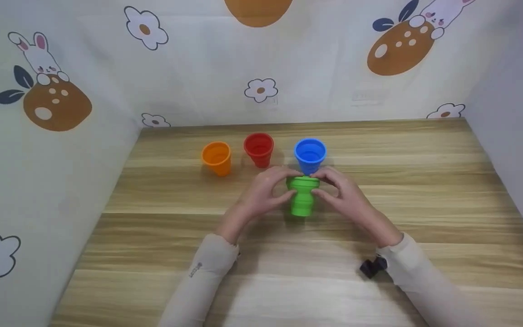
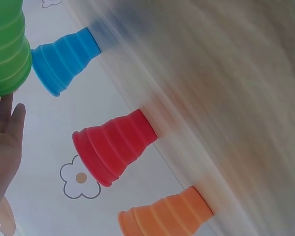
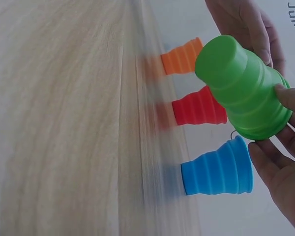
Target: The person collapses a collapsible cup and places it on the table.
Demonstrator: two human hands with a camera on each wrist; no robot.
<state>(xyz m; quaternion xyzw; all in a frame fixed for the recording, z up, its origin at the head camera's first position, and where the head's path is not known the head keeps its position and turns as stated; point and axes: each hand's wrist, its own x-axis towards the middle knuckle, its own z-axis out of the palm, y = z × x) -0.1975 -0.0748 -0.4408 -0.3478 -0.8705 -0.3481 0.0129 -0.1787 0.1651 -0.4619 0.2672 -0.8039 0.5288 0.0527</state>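
Observation:
Both hands hold a green ribbed cup (image 1: 303, 200) above the table, tilted so its narrow base points toward the person. My left hand (image 1: 266, 190) grips the wide rim end from the left, and my right hand (image 1: 344, 194) grips it from the right, thumbs on the near side and fingers across the far side. In the right wrist view, the green cup (image 3: 246, 91) is well off the tabletop. Just beyond the hands stands a blue cup (image 1: 310, 153), upright. To its left are a red cup (image 1: 259, 147) and an orange cup (image 1: 217, 156), also upright.
A wood-grain table (image 1: 152, 259) fills the lower view. White walls (image 1: 198, 77) printed with flowers and rabbits border its back and left, and a plain wall (image 1: 511, 113) borders the right. A small black device (image 1: 373, 267) sits at the right sleeve cuff.

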